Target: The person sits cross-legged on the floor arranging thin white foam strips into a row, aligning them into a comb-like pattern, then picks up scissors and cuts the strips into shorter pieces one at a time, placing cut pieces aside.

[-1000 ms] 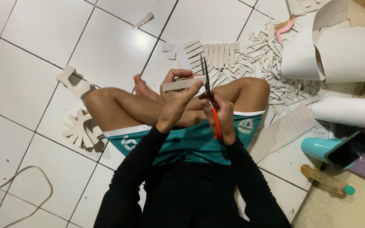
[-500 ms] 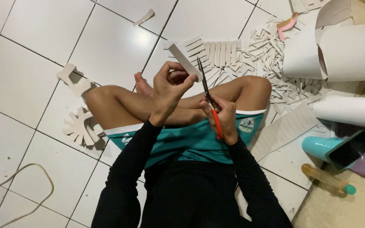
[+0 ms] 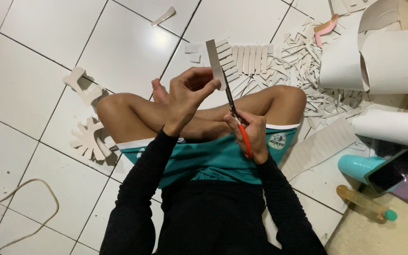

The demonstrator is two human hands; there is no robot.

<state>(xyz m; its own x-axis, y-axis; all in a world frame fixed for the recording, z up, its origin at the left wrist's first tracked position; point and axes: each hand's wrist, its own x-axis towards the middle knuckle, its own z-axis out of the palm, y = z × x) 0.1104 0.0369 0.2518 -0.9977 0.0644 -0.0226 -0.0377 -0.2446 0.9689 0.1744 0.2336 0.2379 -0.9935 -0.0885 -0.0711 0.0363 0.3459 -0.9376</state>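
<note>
I sit cross-legged on a white tiled floor. My left hand (image 3: 187, 97) pinches a narrow pale foam strip (image 3: 213, 61) and holds it upright above my knees. My right hand (image 3: 251, 134) grips orange-handled scissors (image 3: 234, 113); their dark blades point up along the strip's right edge, touching it near my left fingertips. Whether the blades are apart is hard to tell.
Cut pale strips lie in a row (image 3: 249, 59) beyond my knees, with a heap of scraps (image 3: 308, 66) to the right. Rolled sheets (image 3: 383, 61) stand far right. A teal cup (image 3: 357, 165), a phone (image 3: 395, 170) and a bottle (image 3: 362, 203) sit lower right. Cut-out shapes (image 3: 88, 139) and a cord (image 3: 20, 212) lie left.
My left hand turned the strip from lying flat across my lap to standing upright and lifted it. The scissors followed upward along its edge.
</note>
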